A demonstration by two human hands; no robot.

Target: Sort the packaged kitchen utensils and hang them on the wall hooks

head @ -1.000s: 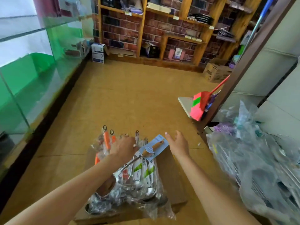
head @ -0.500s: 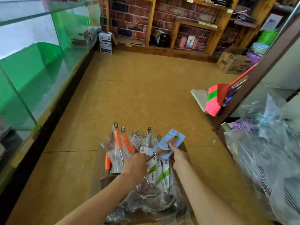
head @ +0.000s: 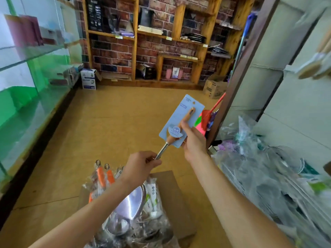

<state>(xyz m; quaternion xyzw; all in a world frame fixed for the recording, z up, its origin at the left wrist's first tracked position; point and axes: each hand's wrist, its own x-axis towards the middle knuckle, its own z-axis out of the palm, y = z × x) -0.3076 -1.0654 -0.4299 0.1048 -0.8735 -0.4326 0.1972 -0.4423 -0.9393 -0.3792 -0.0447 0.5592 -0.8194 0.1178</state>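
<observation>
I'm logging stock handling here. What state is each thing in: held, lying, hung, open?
Carded utensil: held up in the air, not hung.
Left hand: pinches its metal shaft.
Right hand: grips the blue card and wooden handle.
Wrapped utensils: lying heaped on a cardboard sheet.
Cardboard box: on the floor, flaps open.

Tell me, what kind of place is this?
Most likely a small household-goods shop. Wooden shelves with little price labels line a brick wall, a glass display case runs along the left, and bagged utensils lie piled on cardboard. The left hand and right hand hold a carded utensil.
</observation>
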